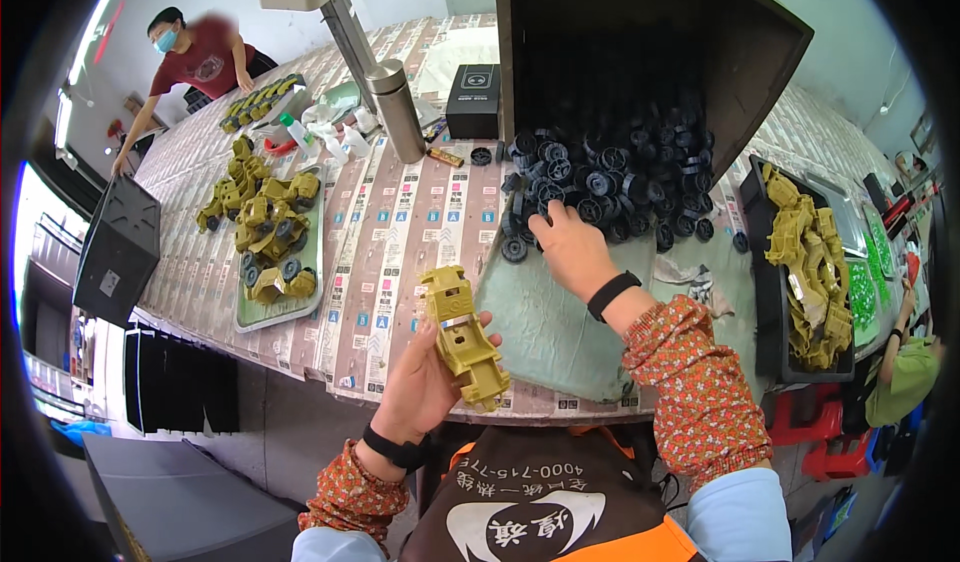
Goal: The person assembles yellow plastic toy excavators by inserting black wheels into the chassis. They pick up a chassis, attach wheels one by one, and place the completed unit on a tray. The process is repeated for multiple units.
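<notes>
Olive-yellow moulded plastic vehicle body (pixel 468 354) rests grasped in our left hand (pixel 412 382), lower centre; our right hand (pixel 577 252) touches round black plastic wheels (pixel 602 184), upper centre-right, grip unclear. We'd best pinch wheels singly, keeping the body steady.

Right up at the heap, my right grip (pixel 574 252) meets the black wheels (pixel 608 162), and its fingertips blend into them; I can't tell whether they pinch one. Over to my left grip (pixel 412 380): most fingers vanish behind the olive car body (pixel 463 337). Deep shadow swallows the rearmost wheels inside the dark box (pixel 760 37), whose top the upper edge slices off. Out right, green bits (pixel 862 297) are too tiny for me to identify, and a person in green (pixel 905 387) is cropped by the rim. Down low, a grey panel (pixel 190 497) runs out of view.
</notes>
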Tool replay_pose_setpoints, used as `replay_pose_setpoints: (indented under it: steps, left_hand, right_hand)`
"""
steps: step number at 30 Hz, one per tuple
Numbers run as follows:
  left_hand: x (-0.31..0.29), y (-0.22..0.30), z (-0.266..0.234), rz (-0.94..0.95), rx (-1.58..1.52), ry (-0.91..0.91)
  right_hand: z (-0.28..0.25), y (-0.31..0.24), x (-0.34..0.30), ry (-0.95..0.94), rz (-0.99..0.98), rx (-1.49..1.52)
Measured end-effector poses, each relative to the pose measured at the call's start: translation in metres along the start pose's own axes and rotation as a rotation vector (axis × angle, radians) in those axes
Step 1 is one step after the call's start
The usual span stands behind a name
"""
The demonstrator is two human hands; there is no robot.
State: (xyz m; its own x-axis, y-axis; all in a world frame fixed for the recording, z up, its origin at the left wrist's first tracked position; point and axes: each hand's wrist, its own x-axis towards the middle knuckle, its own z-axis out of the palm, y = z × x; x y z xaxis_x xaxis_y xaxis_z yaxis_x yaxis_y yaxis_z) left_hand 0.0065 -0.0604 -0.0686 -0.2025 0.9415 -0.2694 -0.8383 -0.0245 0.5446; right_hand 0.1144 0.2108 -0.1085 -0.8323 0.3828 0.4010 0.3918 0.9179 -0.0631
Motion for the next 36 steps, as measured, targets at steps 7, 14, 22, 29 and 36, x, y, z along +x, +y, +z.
replay_pose_setpoints:
  steps: [7,14,22,29,36]
  left_hand:
    - [0.001,-0.009,-0.008,0.027,-0.045,0.075]
    - [0.009,-0.015,-0.011,0.011,-0.063,0.003]
    - [0.008,-0.025,-0.002,0.066,-0.107,0.027]
    - [0.005,-0.027,0.001,0.060,-0.058,0.051]
    - [0.002,-0.030,0.002,0.012,0.032,0.056]
  right_hand:
    - [-0.017,-0.010,-0.032,-0.195,-0.025,0.140]
    - [-0.082,-0.036,-0.054,-0.303,0.404,0.853]
    - [-0.085,-0.089,-0.092,-0.130,0.436,1.097]
    - [-0.076,-0.100,-0.107,0.023,0.452,1.126]
    - [-0.080,-0.096,-0.109,0.016,0.471,1.182]
